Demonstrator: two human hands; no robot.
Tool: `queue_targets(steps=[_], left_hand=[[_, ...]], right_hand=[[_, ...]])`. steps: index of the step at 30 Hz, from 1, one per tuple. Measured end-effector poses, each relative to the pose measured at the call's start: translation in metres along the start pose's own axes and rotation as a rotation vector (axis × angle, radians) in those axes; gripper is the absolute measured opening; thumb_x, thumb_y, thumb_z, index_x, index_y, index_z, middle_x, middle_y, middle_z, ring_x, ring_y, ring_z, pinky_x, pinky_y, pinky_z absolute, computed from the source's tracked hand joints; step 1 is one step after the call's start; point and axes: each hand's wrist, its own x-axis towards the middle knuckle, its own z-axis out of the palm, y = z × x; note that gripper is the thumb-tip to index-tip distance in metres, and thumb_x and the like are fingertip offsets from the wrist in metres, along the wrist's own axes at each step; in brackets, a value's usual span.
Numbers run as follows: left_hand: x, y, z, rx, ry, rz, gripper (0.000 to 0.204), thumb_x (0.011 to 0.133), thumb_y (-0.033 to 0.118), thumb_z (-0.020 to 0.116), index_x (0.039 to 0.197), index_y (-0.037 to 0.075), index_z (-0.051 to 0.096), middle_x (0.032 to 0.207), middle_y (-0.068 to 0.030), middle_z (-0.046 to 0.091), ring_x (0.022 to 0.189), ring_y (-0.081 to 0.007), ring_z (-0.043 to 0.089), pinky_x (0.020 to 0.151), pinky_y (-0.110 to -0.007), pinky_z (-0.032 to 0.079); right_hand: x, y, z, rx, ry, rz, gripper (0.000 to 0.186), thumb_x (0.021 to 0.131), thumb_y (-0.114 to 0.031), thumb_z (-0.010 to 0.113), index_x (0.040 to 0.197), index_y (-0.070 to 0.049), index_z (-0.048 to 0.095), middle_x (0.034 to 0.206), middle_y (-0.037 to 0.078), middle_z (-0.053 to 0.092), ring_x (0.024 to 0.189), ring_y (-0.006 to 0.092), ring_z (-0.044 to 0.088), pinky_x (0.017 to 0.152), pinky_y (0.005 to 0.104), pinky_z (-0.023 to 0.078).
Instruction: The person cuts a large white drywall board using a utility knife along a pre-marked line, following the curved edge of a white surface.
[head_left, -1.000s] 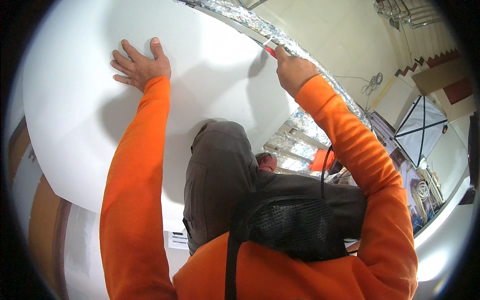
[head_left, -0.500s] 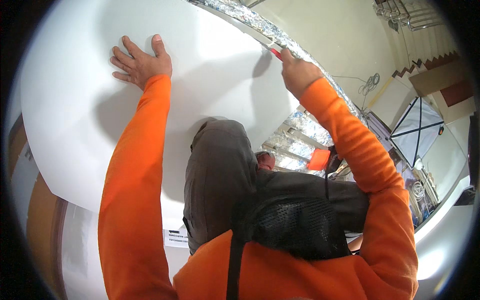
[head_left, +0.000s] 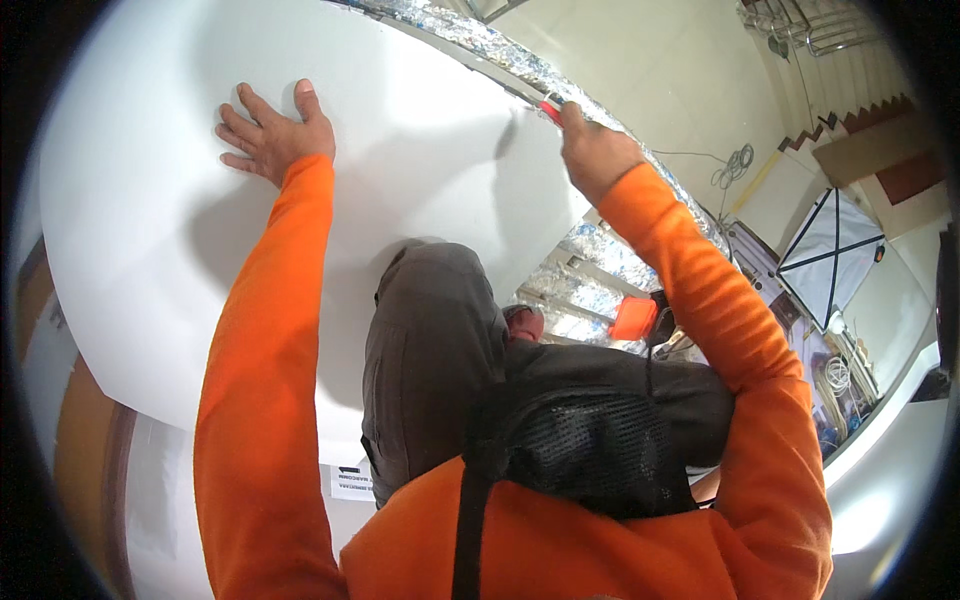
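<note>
My left hand (head_left: 272,137) lies flat with spread fingers on a large white sheet (head_left: 420,165). At the sheet's far right edge, my right hand (head_left: 600,150) is closed round a red-handled cutter knife (head_left: 551,110). Only the front of its handle shows past my fingers; its blade is too small to make out clearly. A silver foil-like strip with coloured flecks (head_left: 470,40) runs along that edge, just beyond the knife. My knee rests over the near part of the sheet.
Right of the sheet, slats lie over flecked foil (head_left: 590,250), with an orange object (head_left: 633,318) near them. Farther right are a white panel with black straps (head_left: 832,255), a coiled cable (head_left: 735,165) on the floor and a metal rack (head_left: 825,25).
The whole view has shifted slightly. My right hand and the knife remain at the sheet's edge, with the knife's angle slightly changed. My left hand stays flat on the sheet.
</note>
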Motion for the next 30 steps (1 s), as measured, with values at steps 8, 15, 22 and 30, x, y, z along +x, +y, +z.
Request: queue_targets(steps=[8, 15, 22, 30], left_hand=[[0.002, 0.001, 0.001, 0.004, -0.041, 0.000, 0.083, 0.095, 0.063, 0.046, 0.156, 0.012, 0.020, 0.161, -0.0217, 0.012, 0.152, -0.0408, 0.003, 0.120, -0.061, 0.000], [0.001, -0.001, -0.001, 0.011, -0.006, 0.005, 0.083, 0.095, 0.065, 0.044, 0.156, 0.013, 0.022, 0.161, -0.0212, 0.014, 0.151, -0.0409, 0.006, 0.120, -0.061, 0.001], [0.002, 0.004, 0.004, -0.004, 0.018, 0.008, 0.084, 0.094, 0.068, 0.044, 0.156, 0.015, 0.023, 0.160, -0.0215, 0.017, 0.151, -0.0411, 0.008, 0.120, -0.061, 0.003], [0.001, 0.000, 0.000, 0.003, 0.018, 0.003, 0.084, 0.093, 0.068, 0.045, 0.156, 0.015, 0.025, 0.160, -0.0208, 0.017, 0.151, -0.0402, 0.009, 0.119, -0.061, 0.002]], right_hand=[[0.008, -0.006, 0.001, -0.049, -0.173, 0.086, 0.018, 0.095, -0.008, 0.043, 0.112, -0.004, 0.045, 0.088, 0.025, 0.070, 0.083, 0.0447, 0.070, 0.075, 0.0538, 0.055], [-0.019, 0.010, 0.014, -0.022, -0.098, 0.087, 0.020, 0.095, -0.013, 0.046, 0.113, -0.005, 0.047, 0.075, 0.023, 0.068, 0.071, 0.0446, 0.068, 0.064, 0.0548, 0.053], [0.015, -0.008, 0.003, -0.069, -0.089, 0.064, 0.022, 0.094, -0.012, 0.049, 0.114, -0.005, 0.047, 0.077, 0.023, 0.068, 0.072, 0.0434, 0.068, 0.066, 0.0545, 0.053], [-0.016, 0.022, 0.011, -0.082, -0.116, 0.034, 0.019, 0.094, -0.012, 0.048, 0.112, -0.004, 0.046, 0.075, 0.023, 0.067, 0.072, 0.0438, 0.068, 0.066, 0.0541, 0.053]])
